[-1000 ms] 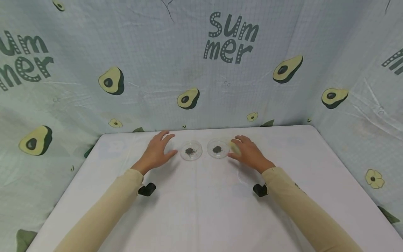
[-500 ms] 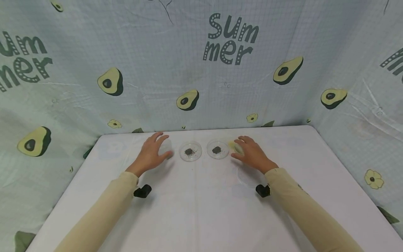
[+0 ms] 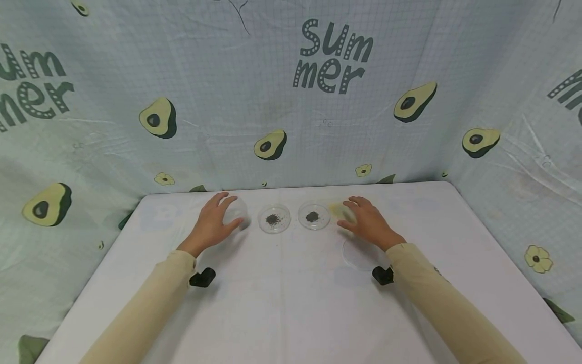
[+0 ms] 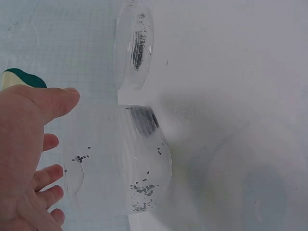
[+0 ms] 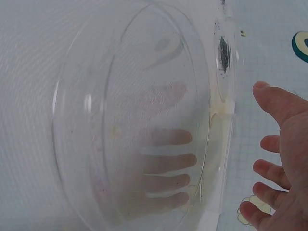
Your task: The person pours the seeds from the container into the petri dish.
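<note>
Two clear round dishes stand at the back middle of the table, each with a small pile of dark grains: the left dish [image 3: 274, 219] and the right dish [image 3: 313, 216]. Left of them my left hand [image 3: 211, 223] has its thumb and fingers spread beside a clear cup-like container [image 4: 144, 168] with scattered dark grains in it. I cannot tell whether they touch. My right hand [image 3: 367, 222] is spread beside a see-through, yellowish container [image 3: 338, 211], partly hidden by the fingers. Nothing is gripped by either hand.
A clear round dish or lid [image 5: 55, 139] lies nearer than the right hand and shows a reflection of its fingers. The white table [image 3: 282, 313] reaches back to a cloth [image 3: 218, 65] printed with avocados, which also hangs at both sides.
Both hands have drawn outward from the two dishes, the left one leftward and the right one rightward. The clear container by the left hand and the yellowish one now show more. The dishes stay put.
</note>
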Action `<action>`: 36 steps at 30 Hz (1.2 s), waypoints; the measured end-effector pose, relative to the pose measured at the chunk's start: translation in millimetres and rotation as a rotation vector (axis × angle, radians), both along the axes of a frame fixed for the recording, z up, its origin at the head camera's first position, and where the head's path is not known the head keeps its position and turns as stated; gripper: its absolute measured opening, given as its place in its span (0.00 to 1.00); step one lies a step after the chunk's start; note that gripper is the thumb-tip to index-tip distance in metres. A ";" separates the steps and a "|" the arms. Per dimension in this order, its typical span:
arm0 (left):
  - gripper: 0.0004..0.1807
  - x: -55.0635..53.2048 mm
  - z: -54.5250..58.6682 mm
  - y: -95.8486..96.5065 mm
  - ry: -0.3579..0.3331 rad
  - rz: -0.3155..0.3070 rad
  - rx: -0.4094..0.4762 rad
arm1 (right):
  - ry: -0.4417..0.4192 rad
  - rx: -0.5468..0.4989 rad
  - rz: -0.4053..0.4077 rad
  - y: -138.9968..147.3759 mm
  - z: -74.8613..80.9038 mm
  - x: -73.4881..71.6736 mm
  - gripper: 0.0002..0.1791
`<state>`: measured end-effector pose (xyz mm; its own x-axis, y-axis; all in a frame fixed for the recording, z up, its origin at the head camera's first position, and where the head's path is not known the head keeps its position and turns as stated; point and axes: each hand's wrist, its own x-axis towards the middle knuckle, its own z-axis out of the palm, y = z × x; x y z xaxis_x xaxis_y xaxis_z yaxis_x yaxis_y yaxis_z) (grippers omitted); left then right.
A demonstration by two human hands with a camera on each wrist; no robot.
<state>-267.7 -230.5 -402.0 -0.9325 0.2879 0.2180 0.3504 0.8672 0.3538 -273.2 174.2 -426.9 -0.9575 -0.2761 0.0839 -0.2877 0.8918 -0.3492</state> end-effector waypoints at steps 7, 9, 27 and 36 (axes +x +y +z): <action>0.37 1.3 -2.0 -5.0 -0.009 0.028 0.014 | -0.002 -0.005 -0.013 8.0 -3.4 -1.1 0.38; 0.38 1.2 -2.8 -6.1 -0.018 0.035 0.019 | 0.000 -0.014 -0.014 10.5 -4.5 -1.0 0.38; 0.48 -0.2 -8.8 -14.8 -0.149 0.087 0.134 | -0.024 -0.038 -0.048 26.5 -12.0 -0.8 0.39; 0.57 0.8 -14.6 -17.1 -0.200 0.153 0.207 | -0.049 -0.039 -0.060 33.4 -18.6 -0.6 0.42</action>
